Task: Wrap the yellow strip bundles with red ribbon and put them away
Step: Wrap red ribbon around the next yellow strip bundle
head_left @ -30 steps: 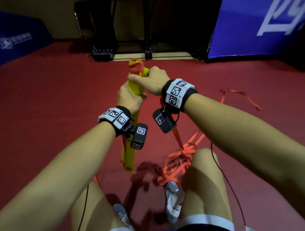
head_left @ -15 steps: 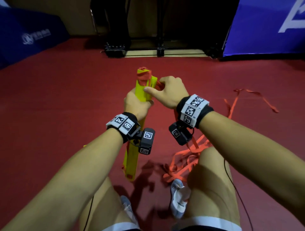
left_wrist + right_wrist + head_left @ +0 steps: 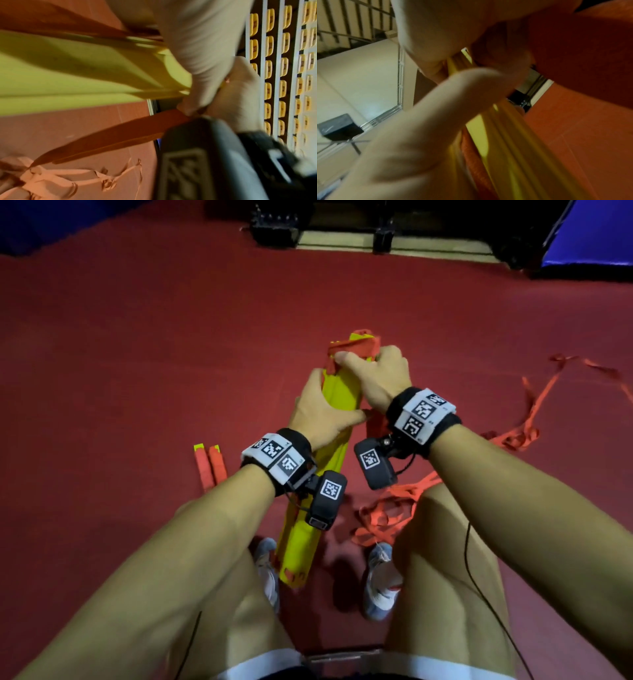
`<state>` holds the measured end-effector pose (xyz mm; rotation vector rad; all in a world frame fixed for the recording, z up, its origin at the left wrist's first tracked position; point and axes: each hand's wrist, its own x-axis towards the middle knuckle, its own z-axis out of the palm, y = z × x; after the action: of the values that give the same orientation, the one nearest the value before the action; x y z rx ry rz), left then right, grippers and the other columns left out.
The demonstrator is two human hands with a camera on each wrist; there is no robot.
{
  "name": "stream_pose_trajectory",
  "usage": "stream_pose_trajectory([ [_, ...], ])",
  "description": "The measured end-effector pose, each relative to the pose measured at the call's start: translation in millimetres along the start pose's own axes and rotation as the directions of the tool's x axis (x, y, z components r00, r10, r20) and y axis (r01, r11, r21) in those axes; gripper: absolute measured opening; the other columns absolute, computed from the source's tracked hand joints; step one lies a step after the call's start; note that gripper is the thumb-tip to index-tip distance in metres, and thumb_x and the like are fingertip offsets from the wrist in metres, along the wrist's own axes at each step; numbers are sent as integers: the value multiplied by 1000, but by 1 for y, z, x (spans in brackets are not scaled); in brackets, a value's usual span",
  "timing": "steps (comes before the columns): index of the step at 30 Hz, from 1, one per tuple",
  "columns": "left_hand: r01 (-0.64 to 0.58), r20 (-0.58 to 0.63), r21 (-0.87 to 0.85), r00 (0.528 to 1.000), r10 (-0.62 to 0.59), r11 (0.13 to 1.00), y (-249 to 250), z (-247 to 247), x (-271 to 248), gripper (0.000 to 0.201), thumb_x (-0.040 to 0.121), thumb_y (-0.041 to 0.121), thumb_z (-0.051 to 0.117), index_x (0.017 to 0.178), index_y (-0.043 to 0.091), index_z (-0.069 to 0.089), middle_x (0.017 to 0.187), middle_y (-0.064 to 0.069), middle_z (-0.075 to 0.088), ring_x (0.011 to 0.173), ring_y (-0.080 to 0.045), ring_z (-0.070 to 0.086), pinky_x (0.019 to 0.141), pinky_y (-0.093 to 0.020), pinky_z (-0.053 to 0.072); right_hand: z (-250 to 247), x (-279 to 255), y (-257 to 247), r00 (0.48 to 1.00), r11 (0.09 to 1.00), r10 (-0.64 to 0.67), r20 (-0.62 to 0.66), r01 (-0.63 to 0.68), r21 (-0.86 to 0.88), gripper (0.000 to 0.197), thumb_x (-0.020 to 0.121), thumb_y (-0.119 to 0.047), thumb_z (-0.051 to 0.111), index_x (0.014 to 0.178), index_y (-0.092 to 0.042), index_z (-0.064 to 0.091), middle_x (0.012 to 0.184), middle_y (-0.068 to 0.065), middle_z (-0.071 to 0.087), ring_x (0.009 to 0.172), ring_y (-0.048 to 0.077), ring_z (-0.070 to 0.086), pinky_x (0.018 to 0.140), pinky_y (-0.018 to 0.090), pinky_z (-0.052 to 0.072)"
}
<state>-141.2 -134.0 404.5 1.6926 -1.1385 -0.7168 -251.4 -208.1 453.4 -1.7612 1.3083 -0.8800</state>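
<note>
A long yellow strip bundle stands tilted in front of me, its lower end between my shoes. My left hand grips the bundle around its upper half. At the top end my right hand pinches the red ribbon wound there. In the left wrist view the yellow strips fill the left, and a taut length of red ribbon runs from the fingers down to a loose heap. In the right wrist view the thumb lies across the yellow strips.
A tangled pile of red ribbon lies on the red floor by my right knee, with more ribbon trailing right. Two wrapped strip pieces lie to the left. Black stands and a blue panel line the far edge.
The view has tilted down, so hands and bundle sit lower in the frame. My right hand has moved up to the ribbon at the top end. The left hand keeps its grip.
</note>
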Motion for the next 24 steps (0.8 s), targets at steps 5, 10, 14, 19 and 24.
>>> stream_pose_trajectory([
  [5, 188, 292, -358, 953, -81, 915, -29, -18, 8, 53, 56, 23, 90, 104, 16, 70, 93, 0, 75, 83, -14, 70, 75, -31, 57, 18, 8, 24, 949, 940, -170, 267, 74, 332, 31, 90, -12, 73, 61, -18, 63, 51, -15, 57, 50, -4, 47, 52, 17, 40],
  [10, 285, 314, -400, 935, -162, 871, -55, -9, 19, 30, 63, 6, 75, 91, 14, 69, 77, -1, 68, 72, -16, 66, 68, -29, 56, 43, 13, 37, 897, 921, -203, 392, 39, 387, 16, 91, 1, 69, 76, -5, 66, 48, -14, 59, 43, -5, 50, 47, 10, 39],
  [14, 340, 272, -454, 933, -235, 823, -82, 4, 28, 37, 60, -3, 70, 96, 6, 67, 85, -18, 73, 82, -36, 72, 82, -53, 61, 58, 31, 60, 874, 948, -218, 434, 83, 309, 39, 83, -28, 80, 91, 9, 72, 68, 1, 64, 57, 6, 51, 53, 23, 42],
  [19, 397, 83, -283, 917, -390, 873, -121, 29, 47, 24, 50, 15, 76, 71, 13, 63, 67, -7, 62, 66, -23, 60, 68, -39, 50, 72, 48, 95, 841, 988, -153, 519, 112, 109, 22, 93, -35, 71, 92, -14, 73, 50, -18, 53, 44, -1, 42, 46, 18, 38],
  [24, 475, -41, -102, 876, -481, 874, -147, 44, 62, 22, 71, 18, 78, 89, 17, 67, 69, 7, 61, 65, -19, 59, 57, -27, 40, 91, 49, 129, 888, 937, -1, 459, 162, -310, 50, 98, -56, 54, 71, -14, 52, 58, -3, 43, 61, 23, 42, 60, 35, 22],
])
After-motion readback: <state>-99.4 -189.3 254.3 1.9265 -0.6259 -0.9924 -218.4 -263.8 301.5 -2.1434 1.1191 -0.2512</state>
